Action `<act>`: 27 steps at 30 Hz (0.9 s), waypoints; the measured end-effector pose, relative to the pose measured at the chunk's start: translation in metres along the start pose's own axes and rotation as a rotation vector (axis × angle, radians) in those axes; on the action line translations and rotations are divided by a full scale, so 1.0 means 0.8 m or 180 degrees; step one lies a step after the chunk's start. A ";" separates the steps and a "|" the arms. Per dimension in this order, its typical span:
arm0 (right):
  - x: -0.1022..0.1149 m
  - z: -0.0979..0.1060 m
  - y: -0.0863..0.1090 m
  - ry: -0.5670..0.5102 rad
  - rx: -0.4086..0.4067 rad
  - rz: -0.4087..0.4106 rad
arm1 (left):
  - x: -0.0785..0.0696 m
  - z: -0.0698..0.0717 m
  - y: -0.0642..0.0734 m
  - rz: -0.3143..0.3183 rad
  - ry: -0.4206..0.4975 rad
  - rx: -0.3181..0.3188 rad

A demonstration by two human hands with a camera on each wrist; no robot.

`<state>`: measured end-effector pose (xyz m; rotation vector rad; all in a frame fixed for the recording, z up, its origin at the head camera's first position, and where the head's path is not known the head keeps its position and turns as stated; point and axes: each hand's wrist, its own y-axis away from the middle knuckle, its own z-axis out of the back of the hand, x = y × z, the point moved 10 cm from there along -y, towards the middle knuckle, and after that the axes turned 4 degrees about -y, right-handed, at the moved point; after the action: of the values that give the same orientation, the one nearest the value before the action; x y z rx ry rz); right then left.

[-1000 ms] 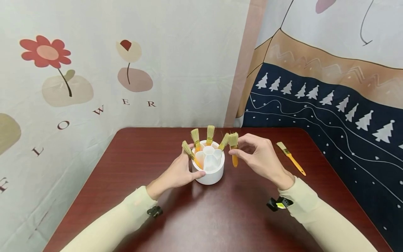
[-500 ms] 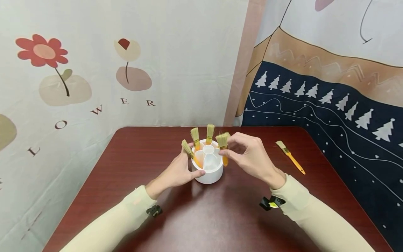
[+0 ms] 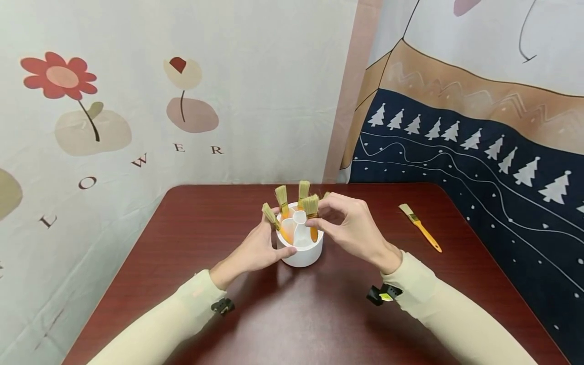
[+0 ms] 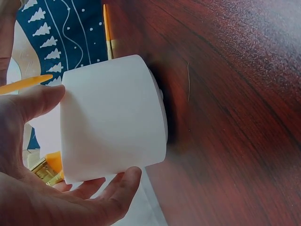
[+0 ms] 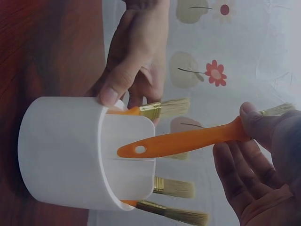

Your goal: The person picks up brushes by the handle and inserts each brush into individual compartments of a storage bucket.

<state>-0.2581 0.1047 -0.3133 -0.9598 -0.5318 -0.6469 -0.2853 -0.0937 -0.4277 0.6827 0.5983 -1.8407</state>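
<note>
A round white brush holder (image 3: 302,258) with inner compartments stands on the table in the head view. My left hand (image 3: 252,249) grips its left side, thumb on the front rim and fingers round the wall. Several paintbrushes stand in it bristles up, among them a left one (image 3: 271,215) and a back one (image 3: 304,189). Between thumb and fingers, my right hand (image 3: 355,223) pinches another paintbrush (image 5: 183,141) at the top of its orange handle, bristles up. In the right wrist view the handle's holed end overlaps the holder's opening. My right hand partly hides one standing brush.
One loose paintbrush (image 3: 423,232) lies on the dark red wooden table (image 3: 219,213), right of my right hand. Behind the table hangs a pale flower-print cloth (image 3: 274,91), and a dark blue tree-print cloth (image 3: 479,177) hangs along the right.
My right hand has carried its paintbrush leftward, from beside the holder to over its front right compartment. The left hand keeps its grip in the same place.
</note>
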 end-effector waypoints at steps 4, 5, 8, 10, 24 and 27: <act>-0.001 -0.006 -0.001 -0.0037 -0.0018 0.0058 | -0.001 0.001 0.001 0.0009 -0.0017 0.0002; -0.002 -0.008 -0.001 -0.0057 -0.0018 0.0073 | -0.001 0.002 0.002 0.0015 -0.0018 0.0004; -0.005 -0.012 0.000 -0.0055 -0.0018 0.0114 | -0.001 0.001 0.002 0.0009 -0.0033 0.0004; -0.009 -0.016 0.000 -0.0036 -0.0013 0.0130 | -0.001 0.002 0.003 0.0013 -0.0035 0.0004; -0.032 -0.047 0.015 0.0223 0.0266 0.0414 | -0.002 0.003 0.002 -0.0039 -0.0037 -0.0027; -0.033 -0.052 0.019 0.0318 0.0304 0.0496 | -0.001 0.003 0.001 -0.0045 -0.0042 -0.0033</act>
<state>-0.2601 0.0816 -0.3591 -0.8651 -0.3916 -0.5218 -0.2845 -0.0947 -0.4255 0.6606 0.6052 -1.8526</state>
